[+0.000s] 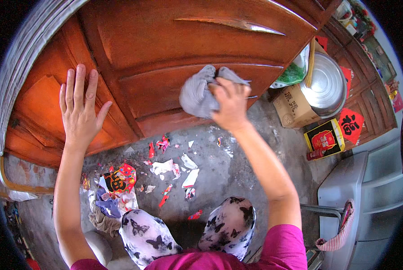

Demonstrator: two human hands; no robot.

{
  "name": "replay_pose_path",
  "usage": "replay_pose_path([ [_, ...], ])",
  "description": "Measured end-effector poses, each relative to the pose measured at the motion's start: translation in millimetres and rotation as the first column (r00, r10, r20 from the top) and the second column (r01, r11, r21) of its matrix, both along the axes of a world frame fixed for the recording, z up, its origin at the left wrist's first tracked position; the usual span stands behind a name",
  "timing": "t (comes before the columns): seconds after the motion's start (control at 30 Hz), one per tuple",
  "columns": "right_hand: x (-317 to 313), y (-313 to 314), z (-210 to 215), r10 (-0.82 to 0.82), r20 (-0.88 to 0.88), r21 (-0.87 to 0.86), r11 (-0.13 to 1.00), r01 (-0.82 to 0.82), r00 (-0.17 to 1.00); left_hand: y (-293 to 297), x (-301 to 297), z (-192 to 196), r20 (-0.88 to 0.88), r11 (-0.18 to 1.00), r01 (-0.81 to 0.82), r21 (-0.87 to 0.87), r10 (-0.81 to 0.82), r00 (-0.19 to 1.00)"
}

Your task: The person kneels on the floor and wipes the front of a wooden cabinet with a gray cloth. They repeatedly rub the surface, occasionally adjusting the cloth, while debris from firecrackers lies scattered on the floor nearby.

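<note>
Here the left hand point(79, 108) lies flat and spread, fingers together, palm pressed against the wooden door point(165, 49). The right hand point(230, 103) is clenched around a grey cloth point(197, 94), bunched against the door's lower panel (just beneath the carved handle point(230, 24)). Below, torn red and white paper scraps point(165, 173) litter the concrete floor point(237, 171); a cardboard box point(291, 108) and metal basin point(327, 85) stand to the right.

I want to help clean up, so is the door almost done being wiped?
Done: paper has come off; torn scraps litter the floor. In hand: the right hand presses a grey rag against the wooden door, while the left hand lies flat on it. Left: the scraps are not swept up. How clean the door is, I cannot tell.
</note>
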State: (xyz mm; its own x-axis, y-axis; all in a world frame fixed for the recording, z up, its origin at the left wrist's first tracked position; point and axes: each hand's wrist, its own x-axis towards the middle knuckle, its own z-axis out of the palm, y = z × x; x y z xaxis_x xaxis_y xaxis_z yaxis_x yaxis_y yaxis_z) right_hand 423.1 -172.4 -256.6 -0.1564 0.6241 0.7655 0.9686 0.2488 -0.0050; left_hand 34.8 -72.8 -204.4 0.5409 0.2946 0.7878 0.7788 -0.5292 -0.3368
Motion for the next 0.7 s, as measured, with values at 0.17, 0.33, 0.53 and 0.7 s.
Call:
replay_pose_path([
  [0.17,80.8,-5.6,-18.2,-0.161,-0.187,0.162,0.968,0.192,0.969,8.9,10.2,-9.3,0.037,0.997,0.071,0.009,-0.071,0.997],
  [0.33,-15.9,10.1,-10.9,0.026,-0.160,0.170,0.985,0.002,0.987,12.4,1.6,-10.8,0.029,0.998,0.036,0.060,-0.038,0.999],
  [0.53,78.4,-1.9,-15.7,0.000,-0.093,0.184,0.983,0.017,0.996,14.3,2.7,-8.5,-0.014,0.993,0.047,0.109,-0.046,0.999],
  [0.7,63.7,-12.1,-0.8,-0.113,-0.194,0.205,0.967,0.153,0.974,20.1,11.3,-12.4,0.022,0.991,0.035,0.126,-0.038,0.999],
])
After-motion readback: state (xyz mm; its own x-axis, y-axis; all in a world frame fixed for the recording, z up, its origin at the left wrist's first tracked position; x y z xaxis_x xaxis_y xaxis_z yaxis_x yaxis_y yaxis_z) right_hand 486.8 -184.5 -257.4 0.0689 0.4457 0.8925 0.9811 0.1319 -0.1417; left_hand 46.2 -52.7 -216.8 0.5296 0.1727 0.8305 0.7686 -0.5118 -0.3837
